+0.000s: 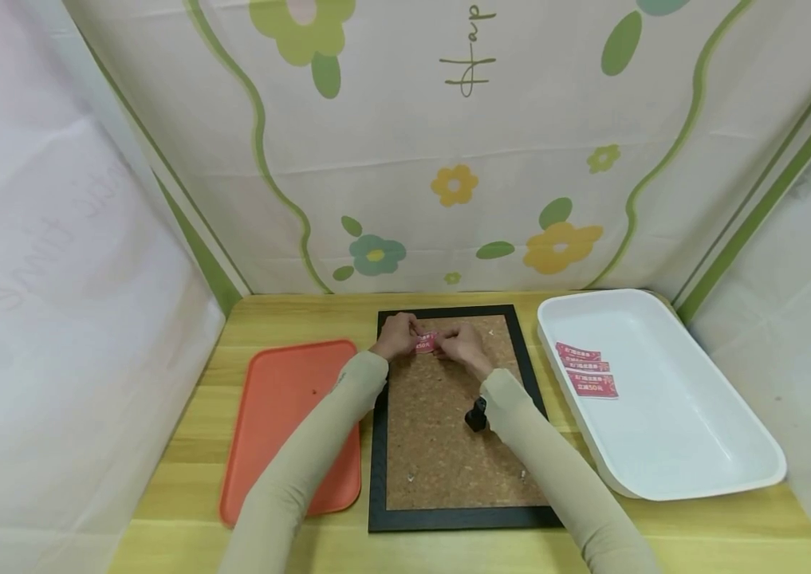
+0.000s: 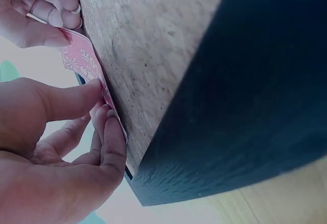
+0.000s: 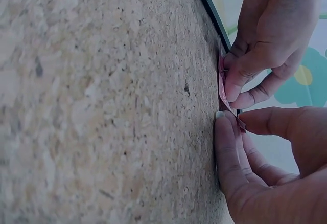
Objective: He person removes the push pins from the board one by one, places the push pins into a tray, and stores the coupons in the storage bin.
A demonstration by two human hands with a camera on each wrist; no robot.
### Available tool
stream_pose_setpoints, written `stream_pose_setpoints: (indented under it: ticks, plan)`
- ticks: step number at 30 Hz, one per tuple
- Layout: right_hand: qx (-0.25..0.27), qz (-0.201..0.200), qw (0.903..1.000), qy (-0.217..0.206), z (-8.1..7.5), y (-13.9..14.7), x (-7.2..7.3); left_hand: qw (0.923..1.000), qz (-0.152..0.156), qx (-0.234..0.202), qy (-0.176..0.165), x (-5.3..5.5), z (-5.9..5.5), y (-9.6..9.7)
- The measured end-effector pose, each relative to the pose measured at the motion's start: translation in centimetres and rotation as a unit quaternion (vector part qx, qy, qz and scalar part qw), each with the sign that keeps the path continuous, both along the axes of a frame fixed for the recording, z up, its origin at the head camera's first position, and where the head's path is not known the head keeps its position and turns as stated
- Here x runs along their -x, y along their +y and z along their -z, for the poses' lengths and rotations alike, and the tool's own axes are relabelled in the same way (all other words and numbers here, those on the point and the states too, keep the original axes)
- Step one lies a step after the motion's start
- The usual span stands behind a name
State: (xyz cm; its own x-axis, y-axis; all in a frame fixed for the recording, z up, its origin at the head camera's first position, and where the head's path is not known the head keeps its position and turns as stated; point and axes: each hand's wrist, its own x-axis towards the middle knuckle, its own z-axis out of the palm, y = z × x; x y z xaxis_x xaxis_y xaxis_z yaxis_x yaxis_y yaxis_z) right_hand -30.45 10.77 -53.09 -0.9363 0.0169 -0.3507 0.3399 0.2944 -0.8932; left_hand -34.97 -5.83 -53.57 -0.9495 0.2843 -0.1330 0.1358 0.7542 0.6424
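Note:
Both hands meet over the far part of a black-framed cork board (image 1: 441,446), with a pink paper coupon (image 1: 425,343) between them. My left hand (image 1: 398,336) pinches the coupon's left part between thumb and fingers. At the other end, my right hand (image 1: 464,346) grips the coupon's edge, thumb on one face and fingertips against the cork. In the left wrist view white print shows on the coupon (image 2: 82,55), which bends slightly and lies close along the cork. Seen from the right wrist, the coupon (image 3: 223,88) appears nearly edge-on.
An orange-red tray (image 1: 283,406) lies left of the board, partly under the left sleeve. To the right, a white basin (image 1: 671,414) holds several pink coupons (image 1: 592,385) by its left wall. Small shiny spots (image 1: 411,477) dot the cork. A patterned curtain (image 1: 405,159) hangs behind the table.

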Motion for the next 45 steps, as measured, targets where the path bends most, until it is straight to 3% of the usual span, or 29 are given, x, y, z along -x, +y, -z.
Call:
stream_pose_setpoints:
  ticks: [3, 4, 11, 25, 32, 45]
  plan:
    - [-0.004, 0.003, 1.0, 0.007, 0.1, 0.0, -0.1, 1.0, -0.003, 0.003, 0.0, 0.0, 0.1, 0.1]
    - [-0.006, 0.004, 0.9999, 0.008, 0.0, 0.0, -0.1, 0.9999, -0.008, 0.005, -0.008, -1.0, -1.4, 0.2]
    - [-0.01, 0.007, 0.9999, 0.005, -0.1, -0.2, -0.2, 0.9998, -0.015, 0.008, -0.01, -1.5, -1.9, 0.4]
    - [-0.006, 0.015, 0.9996, 0.021, -0.1, 0.1, -0.2, 0.9997, -0.003, 0.008, 0.024, -1.1, -1.4, 0.6]
    - [-0.013, 0.019, 0.9996, 0.019, 0.4, 0.0, -0.3, 0.9999, -0.012, 0.001, -0.002, -1.4, -1.2, 0.5]
    - [-0.028, 0.012, 0.9994, 0.019, 0.6, 0.0, -0.3, 0.9995, -0.012, -0.028, -0.005, -1.4, -1.1, -0.2]
